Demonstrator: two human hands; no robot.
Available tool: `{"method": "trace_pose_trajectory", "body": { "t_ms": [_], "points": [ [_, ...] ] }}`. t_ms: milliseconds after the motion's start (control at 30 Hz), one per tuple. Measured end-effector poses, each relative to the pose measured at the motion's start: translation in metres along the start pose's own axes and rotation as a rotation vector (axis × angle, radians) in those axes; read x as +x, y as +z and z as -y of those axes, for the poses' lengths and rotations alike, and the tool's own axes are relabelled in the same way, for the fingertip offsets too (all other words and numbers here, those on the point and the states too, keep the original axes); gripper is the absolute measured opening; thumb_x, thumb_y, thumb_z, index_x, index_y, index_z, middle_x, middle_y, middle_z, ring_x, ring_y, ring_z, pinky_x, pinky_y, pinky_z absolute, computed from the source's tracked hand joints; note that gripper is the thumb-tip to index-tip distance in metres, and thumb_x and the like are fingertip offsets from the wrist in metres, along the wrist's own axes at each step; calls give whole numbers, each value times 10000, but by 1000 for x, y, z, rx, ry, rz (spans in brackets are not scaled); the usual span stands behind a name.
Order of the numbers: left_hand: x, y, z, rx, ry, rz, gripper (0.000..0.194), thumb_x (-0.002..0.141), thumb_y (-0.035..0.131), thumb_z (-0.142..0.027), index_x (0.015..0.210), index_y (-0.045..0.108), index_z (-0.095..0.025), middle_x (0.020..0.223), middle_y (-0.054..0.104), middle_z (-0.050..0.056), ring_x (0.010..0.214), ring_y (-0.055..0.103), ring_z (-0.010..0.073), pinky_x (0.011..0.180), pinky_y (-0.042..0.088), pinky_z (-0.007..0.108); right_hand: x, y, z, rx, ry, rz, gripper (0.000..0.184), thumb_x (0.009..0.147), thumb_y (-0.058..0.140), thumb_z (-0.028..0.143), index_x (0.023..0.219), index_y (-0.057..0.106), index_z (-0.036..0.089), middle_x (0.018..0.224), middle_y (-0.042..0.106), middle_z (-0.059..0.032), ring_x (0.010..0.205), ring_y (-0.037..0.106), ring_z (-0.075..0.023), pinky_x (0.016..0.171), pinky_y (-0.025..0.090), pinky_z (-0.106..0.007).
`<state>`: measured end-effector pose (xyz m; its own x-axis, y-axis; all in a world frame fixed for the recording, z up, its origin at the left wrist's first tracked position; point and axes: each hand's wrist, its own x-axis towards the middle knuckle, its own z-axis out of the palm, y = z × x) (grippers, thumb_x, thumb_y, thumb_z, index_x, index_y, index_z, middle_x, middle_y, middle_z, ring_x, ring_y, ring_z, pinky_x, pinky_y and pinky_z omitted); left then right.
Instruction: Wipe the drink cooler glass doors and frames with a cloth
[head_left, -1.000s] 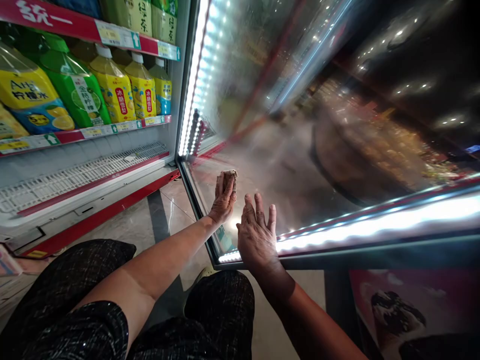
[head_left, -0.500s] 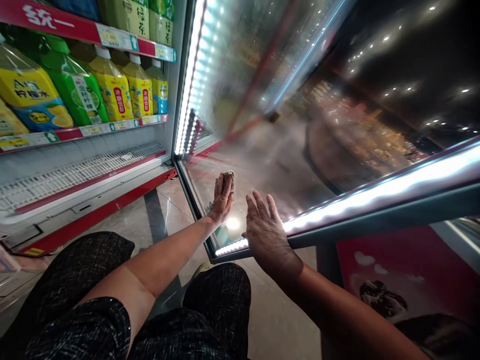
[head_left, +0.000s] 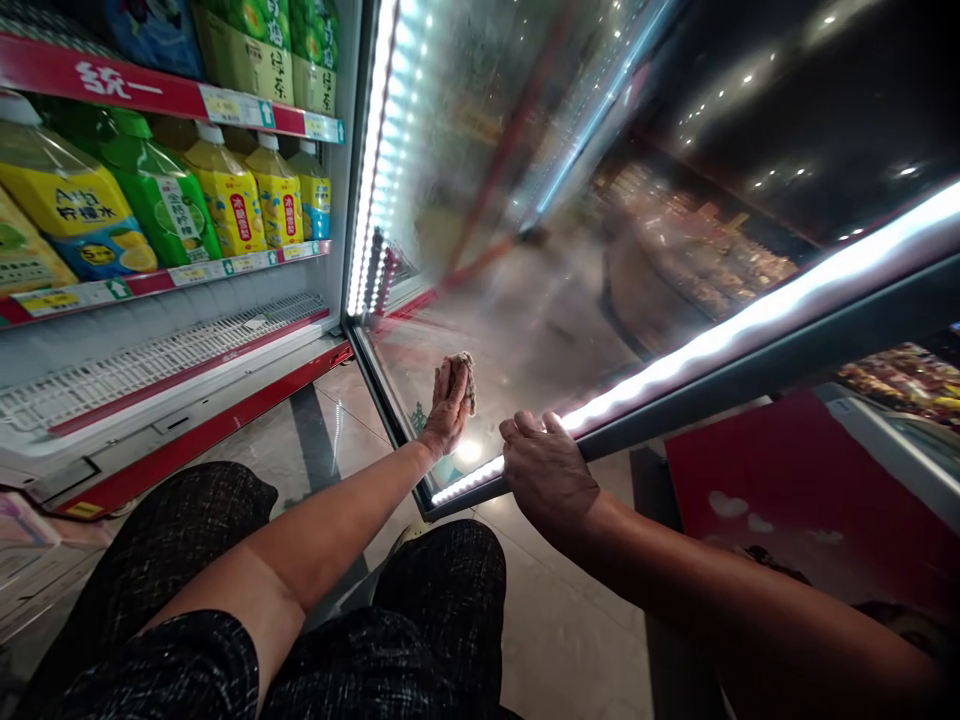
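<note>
Fogged cooler door glass (head_left: 540, 300) stands open; left hand (head_left: 448, 405) presses a bunched rag (head_left: 466, 375) flat against it, fingers closed over the cloth; right hand (head_left: 547, 470), just beside, curls round the door's lit edge (head_left: 675, 365).

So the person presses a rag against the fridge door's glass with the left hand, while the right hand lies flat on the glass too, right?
Not quite. The right hand grips the door's lit edge, fingers curled over it, as the head view shows. The left hand does press the rag against the glass.
</note>
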<state>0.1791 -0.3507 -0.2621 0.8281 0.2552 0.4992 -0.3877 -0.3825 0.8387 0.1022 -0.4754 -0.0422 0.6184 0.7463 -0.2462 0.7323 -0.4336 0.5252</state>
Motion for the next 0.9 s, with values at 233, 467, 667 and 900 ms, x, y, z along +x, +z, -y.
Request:
{"method": "trace_pose_trajectory", "body": {
  "t_ms": [233, 467, 667, 900],
  "points": [
    [-9, 9, -8, 65, 53, -8, 727, 955, 389, -130, 1603, 125, -326, 1686, -128, -34, 1548, -83, 230, 1280, 79, 473, 3, -1, -4, 27, 95, 1, 289, 889, 503, 59, 896, 786, 116, 966, 707, -130, 954, 570, -257, 803, 388, -374],
    [-21, 19, -19, 128, 209, 33, 751, 947, 414, -113, 1601, 120, -336, 1682, -133, -10, 1537, -112, 301, 1263, 127, 580, 0, 10, -8, 2, 127, -37, 285, 880, 500, 46, 849, 775, 115, 914, 701, -118, 911, 559, -255, 791, 368, -372],
    [-20, 27, -22, 66, 118, -30, 767, 958, 359, -98, 1604, 20, -332, 1680, -145, 13, 1541, -86, 295, 1271, 117, 560, -2, 12, -11, -16, 111, -73, 283, 856, 506, 25, 814, 768, 122, 871, 693, -116, 857, 542, -247, 770, 350, -369],
    [-50, 43, -42, 115, 260, -27, 822, 949, 499, -191, 1608, 20, -298, 1675, -182, 61, 1523, -149, 366, 1234, 132, 645, -5, 15, -11, -62, 86, -139, 278, 857, 500, 30, 817, 758, 124, 868, 696, -109, 851, 550, -254, 762, 355, -366]
  ]
}}
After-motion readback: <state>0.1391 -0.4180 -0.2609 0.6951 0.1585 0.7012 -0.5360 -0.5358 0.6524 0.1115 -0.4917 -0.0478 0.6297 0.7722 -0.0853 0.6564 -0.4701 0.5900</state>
